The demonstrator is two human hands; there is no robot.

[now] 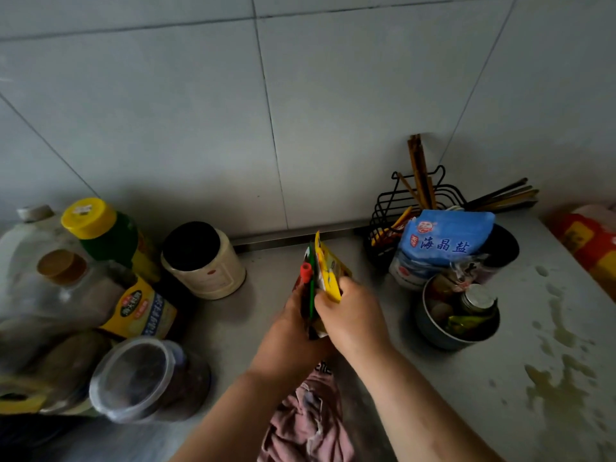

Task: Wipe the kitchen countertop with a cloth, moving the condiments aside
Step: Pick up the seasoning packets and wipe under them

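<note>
- The left hand (293, 331) grips a red-capped pouch (306, 272) with a green edge. The right hand (350, 315) is curled round a yellow packet (328, 266) pressed against it.
- Both sachets are held upright at the centre of the frame, above the grey counter (266, 278). Their long axes point up-frame toward the tiled wall.
- The pink cloth (310, 421) lies crumpled on the counter at bottom centre, below both hands and between the forearms. It is nearer the left wrist, and neither hand touches it.
- Judgement: both hands are full, so the sachets need setting down to one side before either hand can drop back to the cloth.
- Yellowish wet patches (560, 388) cover the counter at lower right and look unwiped.
- The only clear writing is "海晶盐" on the blue salt bag (443, 243) at right, which leans over a metal bowl (433, 338).
- The labels on the yellow-capped bottle (100, 228) and the cream jar (206, 271) at left are too blurred to read.
</note>
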